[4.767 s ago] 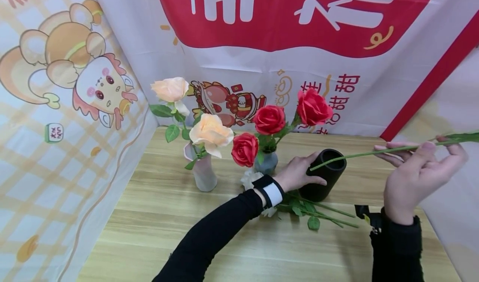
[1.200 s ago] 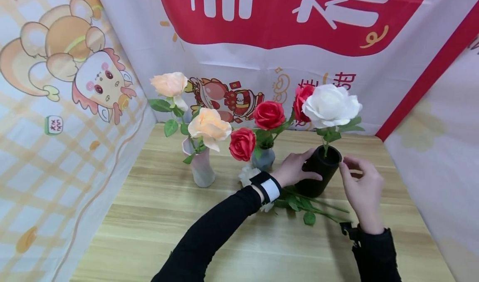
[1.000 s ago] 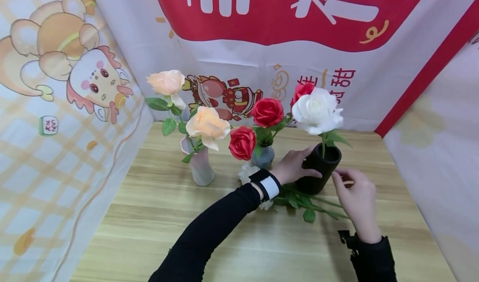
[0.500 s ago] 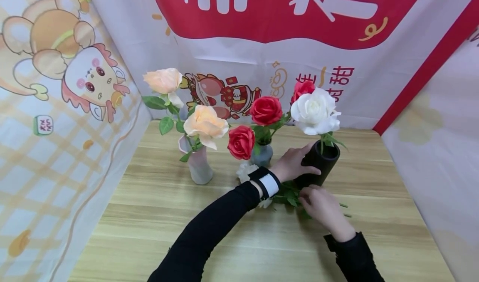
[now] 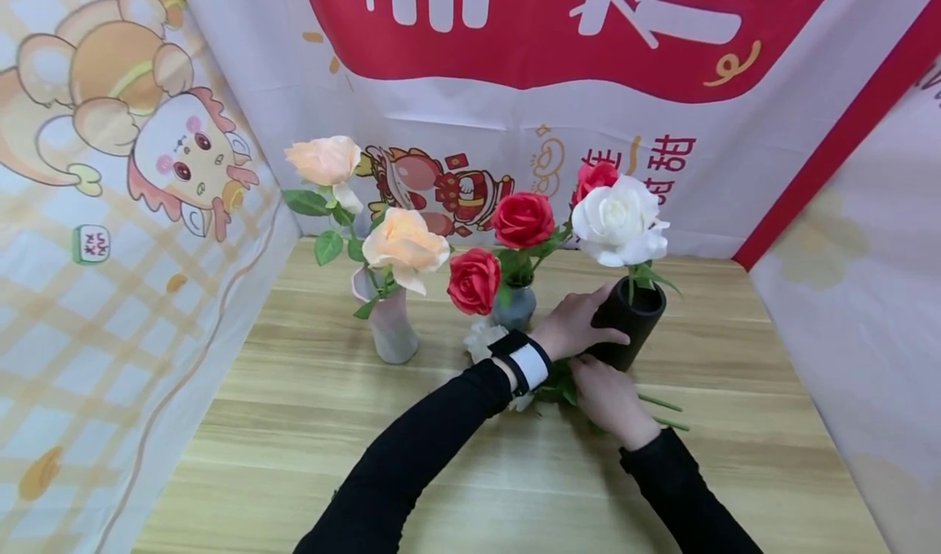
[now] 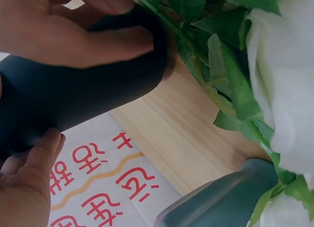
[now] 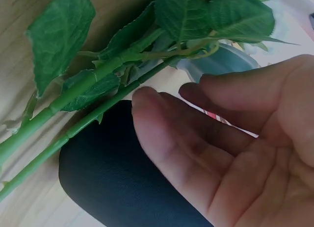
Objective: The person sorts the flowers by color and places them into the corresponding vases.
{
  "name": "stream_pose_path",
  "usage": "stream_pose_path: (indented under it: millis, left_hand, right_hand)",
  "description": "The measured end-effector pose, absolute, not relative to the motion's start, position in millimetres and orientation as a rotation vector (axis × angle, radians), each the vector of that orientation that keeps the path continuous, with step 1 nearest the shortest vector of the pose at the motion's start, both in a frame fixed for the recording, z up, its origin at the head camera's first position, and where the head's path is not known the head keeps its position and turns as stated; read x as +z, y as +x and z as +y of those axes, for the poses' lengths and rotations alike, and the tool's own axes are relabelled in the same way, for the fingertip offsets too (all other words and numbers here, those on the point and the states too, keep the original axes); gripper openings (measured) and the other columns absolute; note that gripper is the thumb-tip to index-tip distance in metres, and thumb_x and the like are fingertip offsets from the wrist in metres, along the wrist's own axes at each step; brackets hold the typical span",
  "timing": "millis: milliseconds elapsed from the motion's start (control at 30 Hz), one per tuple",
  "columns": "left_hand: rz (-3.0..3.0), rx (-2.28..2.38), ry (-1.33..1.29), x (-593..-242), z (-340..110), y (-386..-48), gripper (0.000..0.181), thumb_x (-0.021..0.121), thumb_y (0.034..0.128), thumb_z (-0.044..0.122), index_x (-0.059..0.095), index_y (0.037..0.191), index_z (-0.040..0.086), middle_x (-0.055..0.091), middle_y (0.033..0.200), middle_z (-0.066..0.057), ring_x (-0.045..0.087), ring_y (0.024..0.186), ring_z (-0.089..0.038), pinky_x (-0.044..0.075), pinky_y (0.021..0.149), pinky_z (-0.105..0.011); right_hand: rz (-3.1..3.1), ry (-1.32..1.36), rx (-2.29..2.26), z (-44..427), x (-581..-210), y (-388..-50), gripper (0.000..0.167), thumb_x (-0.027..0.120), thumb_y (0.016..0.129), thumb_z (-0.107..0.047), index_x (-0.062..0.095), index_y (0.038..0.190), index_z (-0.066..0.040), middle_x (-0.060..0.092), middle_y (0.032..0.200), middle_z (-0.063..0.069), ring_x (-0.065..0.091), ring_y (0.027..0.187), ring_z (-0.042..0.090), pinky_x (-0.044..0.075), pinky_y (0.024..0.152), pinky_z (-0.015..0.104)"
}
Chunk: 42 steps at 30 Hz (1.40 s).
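Note:
My left hand (image 5: 569, 325) grips the side of a black vase (image 5: 639, 319). One white rose (image 5: 617, 221) stands in the vase, leaning left. Beside the vase base, white roses (image 5: 483, 338) lie on the table, partly hidden by my left wrist. Their green stems (image 5: 662, 403) point to the right. My right hand (image 5: 606, 395) is low over these stems, in front of the vase. In the right wrist view, its fingers (image 7: 171, 143) are loosely bent beside the leafy stems (image 7: 73, 92), with a gap between thumb and fingers and nothing held.
Behind my left hand, a blue-grey vase (image 5: 515, 309) holds red roses (image 5: 524, 219). Further left, a pinkish-white vase (image 5: 393, 329) carries peach roses (image 5: 406, 247). A printed cloth backdrop (image 5: 441, 113) rises behind the wooden table (image 5: 309, 456).
The white rose my right hand carried was put into the black vase. That hand then left the vase's right side and moved down and left to the lying stems. My left hand stays on the vase.

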<state>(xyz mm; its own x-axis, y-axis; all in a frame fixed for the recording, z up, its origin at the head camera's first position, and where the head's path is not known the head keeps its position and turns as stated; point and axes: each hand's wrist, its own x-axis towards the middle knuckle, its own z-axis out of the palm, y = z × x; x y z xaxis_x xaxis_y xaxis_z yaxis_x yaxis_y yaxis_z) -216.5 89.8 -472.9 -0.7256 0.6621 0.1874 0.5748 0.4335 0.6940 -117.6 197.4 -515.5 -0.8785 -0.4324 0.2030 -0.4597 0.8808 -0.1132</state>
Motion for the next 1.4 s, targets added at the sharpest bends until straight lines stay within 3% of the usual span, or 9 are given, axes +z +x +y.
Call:
stream_pose_path:
  millis: [133, 300, 500, 767, 1133, 1400]
  left_hand:
    - [2.560, 1.173, 1.114, -475.6, 90.0, -217.3, 0.080, 0.075, 0.0863, 0.045, 0.033, 0.151, 0.025, 0.060, 0.130, -0.002, 0.059, 0.112, -0.013, 0.044, 0.089, -0.021]
    - [2.563, 1.187, 1.106, -477.2, 89.6, -217.9, 0.079, 0.075, 0.0855, 0.046, 0.035, 0.151, 0.026, 0.061, 0.130, -0.002, 0.059, 0.112, -0.012, 0.044, 0.090, -0.020]
    - [2.582, 1.194, 1.087, -474.9, 87.5, -217.5, 0.078, 0.076, 0.0845, 0.046, 0.037, 0.150, 0.027, 0.062, 0.128, -0.003, 0.060, 0.111, -0.013, 0.044, 0.089, -0.019]
    - [2.573, 1.178, 1.112, -473.4, 88.9, -215.8, 0.078, 0.076, 0.0849, 0.046, 0.037, 0.149, 0.025, 0.063, 0.126, -0.005, 0.061, 0.110, -0.014, 0.044, 0.088, -0.018]
    - [2.589, 1.146, 1.072, -472.5, 87.6, -215.9, 0.080, 0.075, 0.0851, 0.047, 0.034, 0.151, 0.026, 0.063, 0.125, -0.006, 0.061, 0.110, -0.015, 0.045, 0.088, -0.021]
    - [2.572, 1.176, 1.082, -473.0, 88.3, -216.3, 0.078, 0.075, 0.0850, 0.047, 0.036, 0.149, 0.027, 0.063, 0.126, -0.003, 0.060, 0.109, -0.012, 0.044, 0.088, -0.020]
  right_hand:
    - [-2.735, 0.755, 0.200, 196.3, -521.5, -119.0, 0.018, 0.066, 0.077, 0.011, 0.062, 0.094, 0.004, 0.055, 0.075, 0.011, 0.048, 0.047, 0.018, 0.038, 0.037, 0.032]
    - [-2.591, 0.794, 0.182, 196.3, -528.8, -119.4, 0.014, 0.065, 0.074, 0.011, 0.056, 0.081, 0.003, 0.044, 0.062, 0.006, 0.038, 0.040, 0.016, 0.030, 0.032, 0.030]
    - [-2.686, 0.749, 0.177, 196.3, -536.8, -124.5, 0.015, 0.067, 0.077, 0.011, 0.057, 0.077, -0.001, 0.046, 0.061, 0.006, 0.043, 0.044, 0.019, 0.034, 0.034, 0.033]
    - [-2.744, 0.676, 0.140, 200.6, -541.5, -125.8, 0.028, 0.069, 0.075, 0.010, 0.051, 0.063, -0.008, 0.048, 0.060, 0.007, 0.049, 0.047, 0.022, 0.039, 0.034, 0.037]
    - [-2.809, 0.628, 0.204, 199.5, -534.4, -116.8, 0.022, 0.069, 0.067, 0.012, 0.057, 0.067, -0.006, 0.055, 0.069, 0.011, 0.057, 0.061, 0.030, 0.043, 0.040, 0.041]
    - [-2.985, 0.512, 0.204, 214.6, -521.6, -118.2, 0.019, 0.069, 0.074, 0.010, 0.063, 0.075, -0.008, 0.055, 0.072, 0.007, 0.052, 0.052, 0.019, 0.041, 0.039, 0.036]
